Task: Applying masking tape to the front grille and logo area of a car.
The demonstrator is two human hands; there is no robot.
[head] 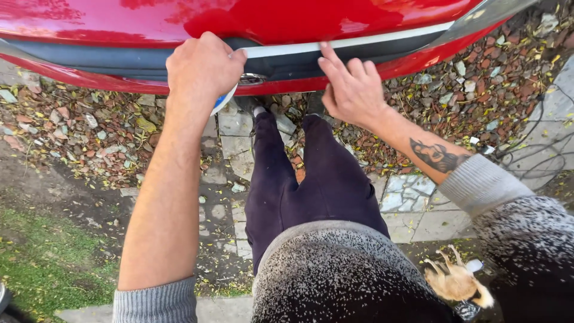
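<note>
My left hand (200, 69) is closed around a roll of white tape (224, 100), only its lower edge showing under my fist, held against the dark trim of a red car bumper (89, 24). A strip of white tape (359, 43) runs from my fist rightward along the trim. My right hand (353, 90) has its fingers spread, the index fingertip pressing on the strip just right of the roll.
My legs in dark trousers (311, 179) stand on stone paving (412, 203). Dry leaves and gravel (478, 84) lie under the car. Black cables (538, 143) run at right. A small tan dog (457, 278) stands by my right side. Grass (42, 257) is at left.
</note>
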